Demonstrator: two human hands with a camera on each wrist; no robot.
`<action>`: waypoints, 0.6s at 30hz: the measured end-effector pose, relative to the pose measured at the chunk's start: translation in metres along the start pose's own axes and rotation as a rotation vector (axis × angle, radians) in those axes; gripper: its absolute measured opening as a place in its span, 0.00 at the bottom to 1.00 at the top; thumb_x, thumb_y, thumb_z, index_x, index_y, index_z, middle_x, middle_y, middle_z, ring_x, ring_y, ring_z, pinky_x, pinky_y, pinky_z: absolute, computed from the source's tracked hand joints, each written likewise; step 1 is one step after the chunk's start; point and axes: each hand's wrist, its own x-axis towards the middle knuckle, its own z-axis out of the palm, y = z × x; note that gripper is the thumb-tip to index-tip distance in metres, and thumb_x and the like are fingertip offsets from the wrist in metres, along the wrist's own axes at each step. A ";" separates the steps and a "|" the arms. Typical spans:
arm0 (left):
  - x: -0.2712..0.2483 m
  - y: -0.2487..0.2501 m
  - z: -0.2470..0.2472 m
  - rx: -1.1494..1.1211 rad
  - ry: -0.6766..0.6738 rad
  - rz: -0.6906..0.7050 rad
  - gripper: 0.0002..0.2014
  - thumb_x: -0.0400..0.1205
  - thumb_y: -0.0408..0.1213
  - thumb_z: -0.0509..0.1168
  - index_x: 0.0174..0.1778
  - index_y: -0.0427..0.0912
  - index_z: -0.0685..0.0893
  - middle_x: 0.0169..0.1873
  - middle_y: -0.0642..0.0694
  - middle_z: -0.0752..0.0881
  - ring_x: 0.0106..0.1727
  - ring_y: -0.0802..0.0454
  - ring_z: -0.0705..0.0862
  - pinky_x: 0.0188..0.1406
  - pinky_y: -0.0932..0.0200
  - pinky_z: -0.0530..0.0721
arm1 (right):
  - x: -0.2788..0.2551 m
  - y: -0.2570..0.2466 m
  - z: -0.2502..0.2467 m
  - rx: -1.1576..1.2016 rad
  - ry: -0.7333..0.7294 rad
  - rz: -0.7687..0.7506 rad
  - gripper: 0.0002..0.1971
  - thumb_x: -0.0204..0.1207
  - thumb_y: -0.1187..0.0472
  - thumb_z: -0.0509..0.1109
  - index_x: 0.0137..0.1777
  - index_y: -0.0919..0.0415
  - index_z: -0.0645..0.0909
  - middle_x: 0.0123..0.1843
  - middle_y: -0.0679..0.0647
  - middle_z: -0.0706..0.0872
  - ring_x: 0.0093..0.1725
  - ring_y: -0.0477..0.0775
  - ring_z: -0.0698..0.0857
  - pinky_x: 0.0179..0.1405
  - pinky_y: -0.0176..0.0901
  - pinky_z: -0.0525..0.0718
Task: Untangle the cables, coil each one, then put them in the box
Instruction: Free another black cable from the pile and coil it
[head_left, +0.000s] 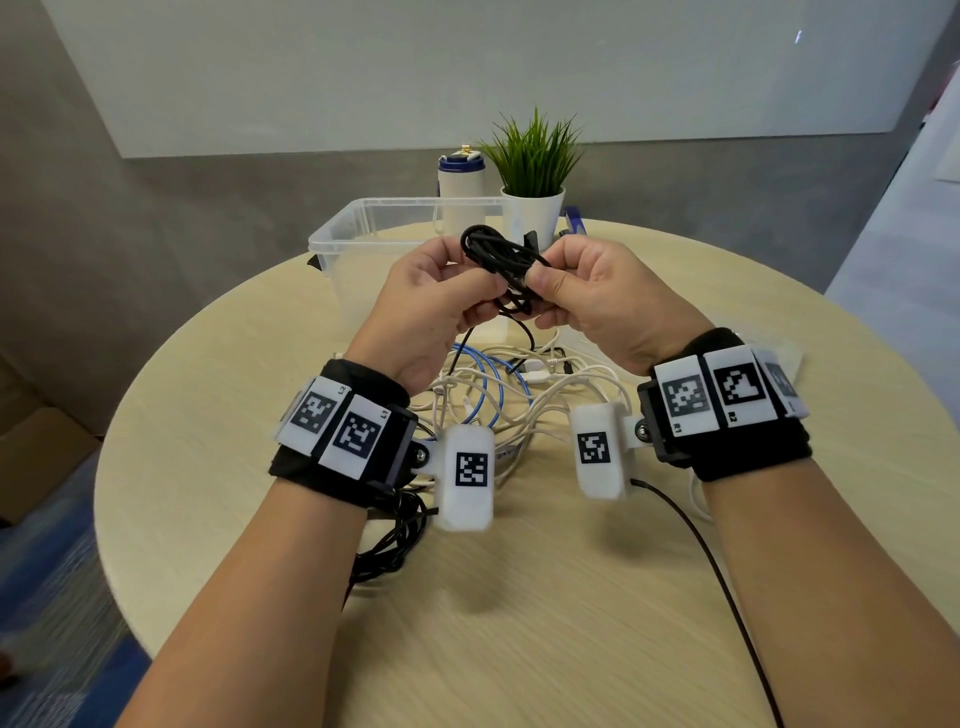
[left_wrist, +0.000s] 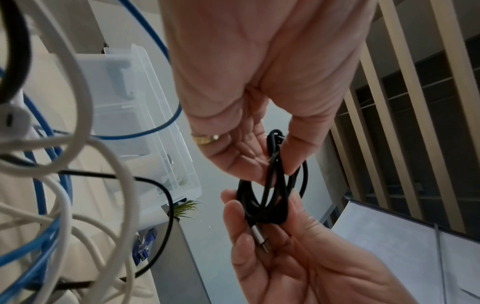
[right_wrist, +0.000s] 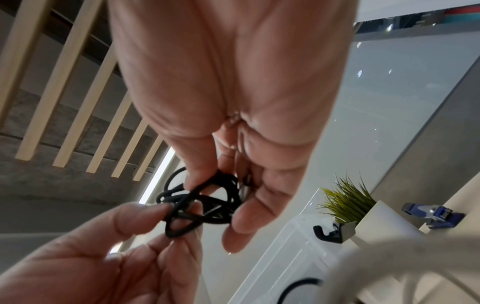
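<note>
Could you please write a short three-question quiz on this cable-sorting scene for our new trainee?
1. True or false: the black cable is held by both the left hand and the right hand.
2. Which cable lies in the tangle on the round table? A) red B) blue C) green
3. Fill in: behind the clear plastic box stands a potted ___ in a white pot.

Key
1. True; both hands pinch the small black coil above the table.
2. B; the blue cable lies among white cables.
3. Plant.
</note>
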 end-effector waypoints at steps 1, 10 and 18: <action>0.000 0.000 -0.001 -0.001 -0.009 0.001 0.11 0.76 0.19 0.66 0.42 0.41 0.78 0.32 0.46 0.86 0.34 0.53 0.84 0.38 0.62 0.81 | 0.000 0.000 0.000 -0.001 -0.002 0.001 0.07 0.82 0.67 0.63 0.42 0.59 0.77 0.41 0.58 0.86 0.39 0.52 0.86 0.38 0.38 0.83; -0.001 0.000 -0.004 -0.071 -0.102 0.001 0.08 0.79 0.21 0.63 0.46 0.38 0.79 0.34 0.49 0.88 0.34 0.56 0.86 0.39 0.64 0.84 | -0.002 -0.003 0.002 0.052 -0.024 -0.005 0.09 0.83 0.67 0.61 0.42 0.58 0.79 0.40 0.56 0.85 0.41 0.54 0.85 0.37 0.37 0.82; 0.001 -0.001 -0.003 -0.027 -0.055 -0.005 0.08 0.79 0.24 0.65 0.53 0.33 0.78 0.42 0.39 0.85 0.37 0.52 0.84 0.43 0.61 0.84 | -0.005 -0.003 0.001 -0.023 -0.031 -0.043 0.05 0.70 0.70 0.76 0.42 0.61 0.85 0.38 0.56 0.87 0.35 0.45 0.83 0.41 0.36 0.83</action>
